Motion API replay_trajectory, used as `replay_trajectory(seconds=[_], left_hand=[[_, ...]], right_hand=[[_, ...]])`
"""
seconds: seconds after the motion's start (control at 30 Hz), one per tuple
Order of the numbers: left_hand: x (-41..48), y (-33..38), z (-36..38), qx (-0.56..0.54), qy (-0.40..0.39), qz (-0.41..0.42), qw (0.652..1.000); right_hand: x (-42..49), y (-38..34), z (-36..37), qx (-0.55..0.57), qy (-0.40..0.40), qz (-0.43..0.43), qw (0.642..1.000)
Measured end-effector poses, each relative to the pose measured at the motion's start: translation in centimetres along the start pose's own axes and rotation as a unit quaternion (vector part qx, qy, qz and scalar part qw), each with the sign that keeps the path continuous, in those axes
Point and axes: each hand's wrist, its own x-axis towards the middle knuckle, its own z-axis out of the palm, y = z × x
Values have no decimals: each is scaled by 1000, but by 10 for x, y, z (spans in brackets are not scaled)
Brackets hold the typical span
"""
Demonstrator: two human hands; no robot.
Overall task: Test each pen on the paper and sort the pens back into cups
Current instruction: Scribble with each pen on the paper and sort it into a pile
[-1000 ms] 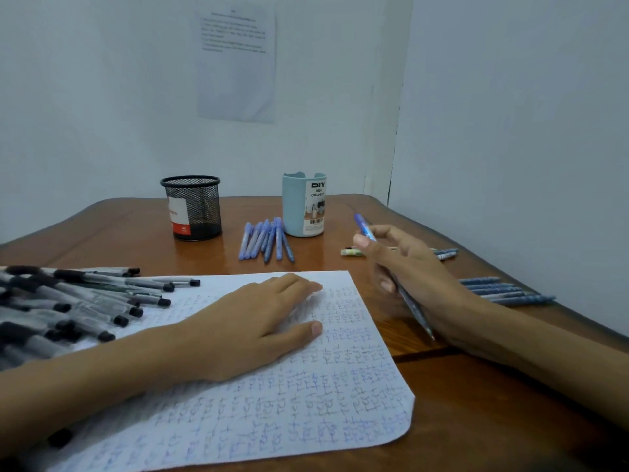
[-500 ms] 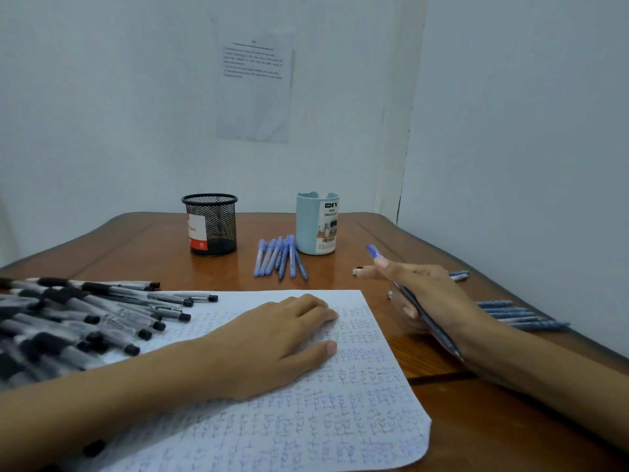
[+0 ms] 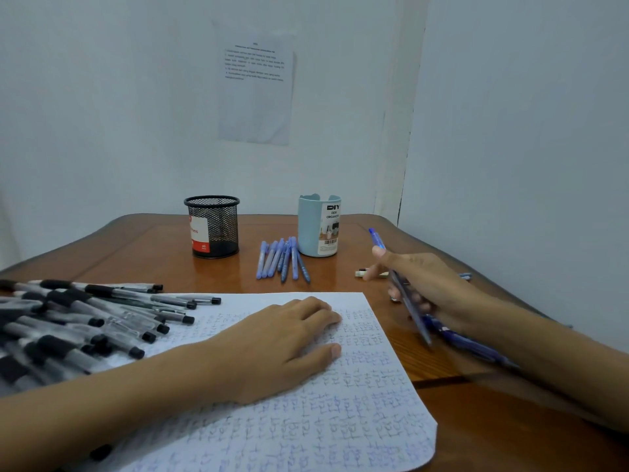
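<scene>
Your right hand grips a blue pen just right of the paper; its long axis slants away from you. Your left hand lies flat on the paper.

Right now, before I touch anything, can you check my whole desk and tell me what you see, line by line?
Surface: brown wooden table.
Job's things: paper covered in blue scribbles; black pens piled on its left side; loose blue pens beside the blue cup; black mesh cup; no pens stick out of either cup.
Clutter: small pale object by the right fingertips, too blurred to name.
Hands: left hand rests flat on the paper; right hand grips a blue pen; spare blue pens lie beneath it.
Cables: nothing seen.
Surroundings: white walls, printed sheet stuck up.
</scene>
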Motion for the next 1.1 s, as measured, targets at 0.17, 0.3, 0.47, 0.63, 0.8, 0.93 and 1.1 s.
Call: replay_trajectory(seconds=[0.17,0.3,0.47,0.63,0.8,0.93,1.1], left_hand=[[-1,2,-1,-7,-1,0,1000],[-2,5,-3,-11,4,-7,1000],[-3,7,-3,15,1,-72,997],[-5,4,-4,14,3,-86,996],[-3,-4,-3,42,39,-65,996],[-2,-8,2,14,20,-59,998],[-1,-11,2,13,12,-55,998]], right_hand=[[53,-22,15,-128,-62,-7,990],[104,-40,42,-305,-62,-125,942],[152,-35,79,-418,8,-200,886],[167,-18,93,-504,55,-221,833],[164,-13,91,-547,77,-237,799],[152,-27,91,-540,76,-246,802],[114,-50,68,-528,31,-241,814]])
